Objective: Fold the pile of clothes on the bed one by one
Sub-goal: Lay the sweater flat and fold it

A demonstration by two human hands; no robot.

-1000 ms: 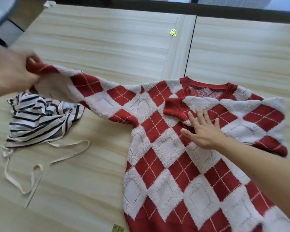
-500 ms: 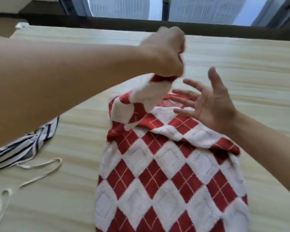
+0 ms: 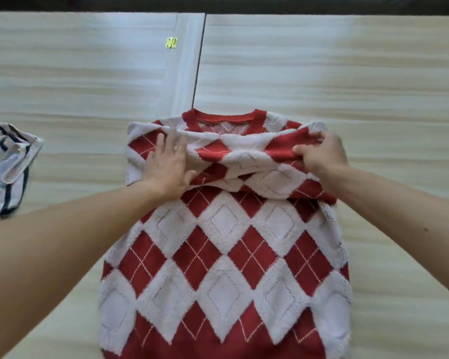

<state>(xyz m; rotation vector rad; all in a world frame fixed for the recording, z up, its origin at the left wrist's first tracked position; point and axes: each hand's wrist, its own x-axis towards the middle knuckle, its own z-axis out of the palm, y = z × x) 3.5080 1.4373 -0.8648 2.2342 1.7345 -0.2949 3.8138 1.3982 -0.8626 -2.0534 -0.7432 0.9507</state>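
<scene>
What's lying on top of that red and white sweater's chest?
A folded-in sleeve lies across the sweater chest, left hand flat on it, right hand gripping its end. Whatever is under the sleeve is covered.

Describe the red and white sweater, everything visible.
The sweater is a thick, fuzzy-looking knit in red and off-white argyle diamonds with thin pale crossing lines and a red ribbed collar. It lies flat, collar away from the person, on a pale wood-grain surface. Both sleeves are folded across the chest. The left hand presses flat on them; the right hand pinches the knit at the right shoulder.
</scene>
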